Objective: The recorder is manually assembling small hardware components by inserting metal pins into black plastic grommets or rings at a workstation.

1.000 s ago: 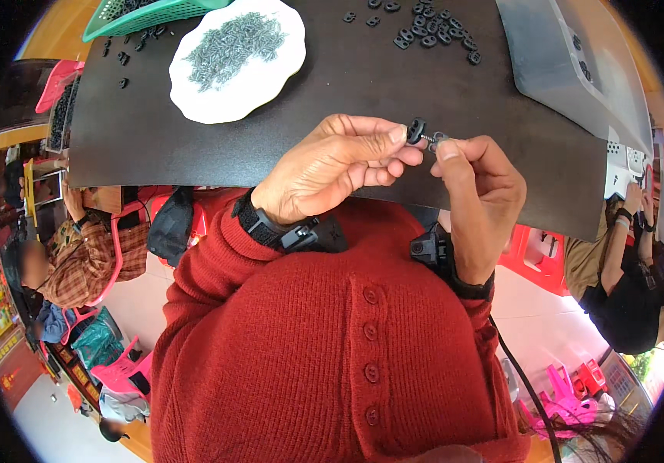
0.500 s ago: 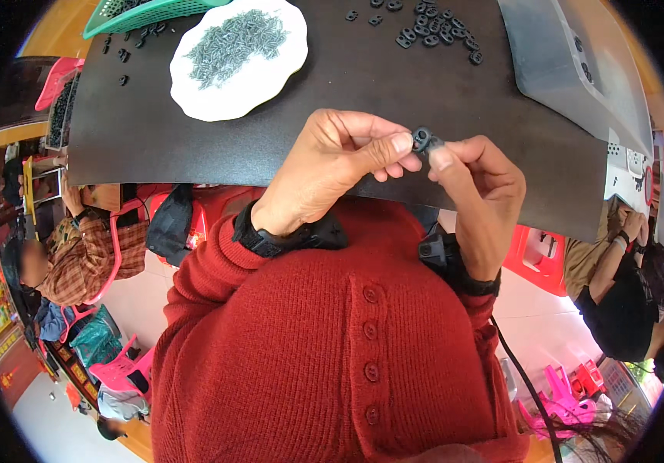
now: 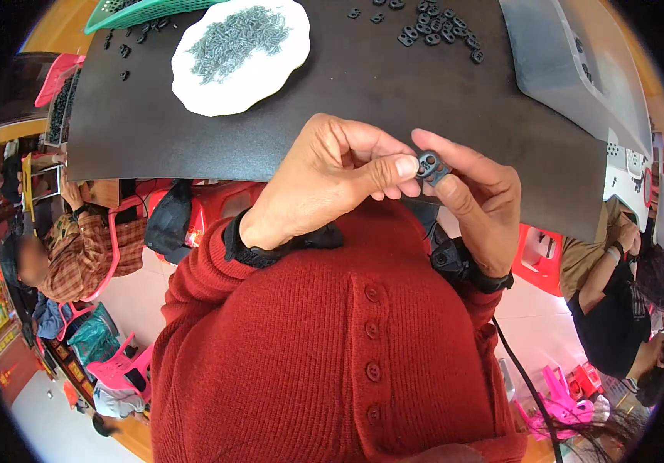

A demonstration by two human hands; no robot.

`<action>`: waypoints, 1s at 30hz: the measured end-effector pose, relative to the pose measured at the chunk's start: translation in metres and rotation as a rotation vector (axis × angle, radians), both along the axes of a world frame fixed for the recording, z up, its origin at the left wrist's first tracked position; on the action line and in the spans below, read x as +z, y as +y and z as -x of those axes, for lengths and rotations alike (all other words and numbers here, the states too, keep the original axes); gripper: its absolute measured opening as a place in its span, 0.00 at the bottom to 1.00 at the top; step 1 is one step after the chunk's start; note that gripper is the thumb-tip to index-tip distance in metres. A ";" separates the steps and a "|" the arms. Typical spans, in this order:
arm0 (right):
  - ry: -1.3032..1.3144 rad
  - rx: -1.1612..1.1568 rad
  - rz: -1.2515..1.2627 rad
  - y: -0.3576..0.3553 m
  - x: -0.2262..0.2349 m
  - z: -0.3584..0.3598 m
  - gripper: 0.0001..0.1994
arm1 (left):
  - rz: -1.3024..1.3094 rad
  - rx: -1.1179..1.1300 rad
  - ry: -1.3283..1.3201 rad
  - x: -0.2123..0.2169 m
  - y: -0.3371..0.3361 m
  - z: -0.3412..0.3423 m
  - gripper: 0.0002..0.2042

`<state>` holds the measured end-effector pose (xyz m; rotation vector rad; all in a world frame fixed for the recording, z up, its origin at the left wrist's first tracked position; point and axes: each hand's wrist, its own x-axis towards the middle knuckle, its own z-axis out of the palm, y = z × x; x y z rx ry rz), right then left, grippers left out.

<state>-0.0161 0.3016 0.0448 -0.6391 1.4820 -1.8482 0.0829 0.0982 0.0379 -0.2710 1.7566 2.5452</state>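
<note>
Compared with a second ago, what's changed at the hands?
Left hand and the two-hole black part it pinches came toward the body; part turned from edge-on to face up. Right thumb dropped to the part's lower right edge; right hand's index finger opened out past it. Spring no longer visible. Unchanged: white plate, green basket, loose black pieces.

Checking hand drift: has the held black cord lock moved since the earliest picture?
Yes: the black cord lock moved down the view, away from the white scalloped plate.
</note>
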 end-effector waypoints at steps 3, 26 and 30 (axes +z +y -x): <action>0.062 0.028 -0.005 0.001 -0.001 0.004 0.19 | 0.036 -0.003 0.010 -0.001 0.001 0.000 0.10; 0.179 -0.187 -0.064 -0.006 -0.003 -0.012 0.13 | 0.013 0.018 -0.014 -0.004 0.005 0.005 0.11; 0.205 -0.231 -0.069 -0.007 -0.005 -0.015 0.12 | 0.015 0.008 -0.027 -0.005 0.006 0.007 0.10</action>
